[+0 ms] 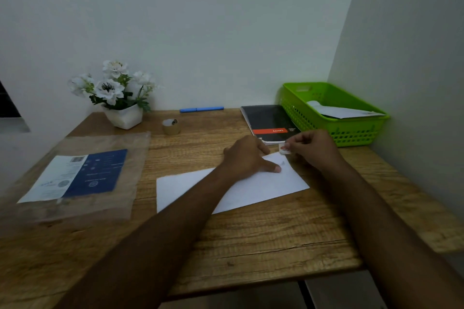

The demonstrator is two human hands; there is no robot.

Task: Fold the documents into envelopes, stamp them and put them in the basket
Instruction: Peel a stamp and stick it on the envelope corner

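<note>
Both forearms reach out over the desk (pixel 251 246). My left hand (pixel 247 158) presses flat on the white envelope (pixel 251 190) to steady it, while my right hand (pixel 311 147) pinches a stamp (pixel 285 149) above its far right corner. Far right, the green basket (pixel 351 130) holds an envelope already.

White flowers (pixel 113 83) in white pot (pixel 124 116), left of centre against back wall. Blue pen (pixel 201 109) lying along wall at centre. Tape roll (pixel 171 126) just below, between pot and pen. Black notebook (pixel 270 121) with red band, centre right. Clear plastic bag (pixel 75 178) with blue-and-white printed sheet inside, lower left on wooden desk (pixel 263 233).
</note>
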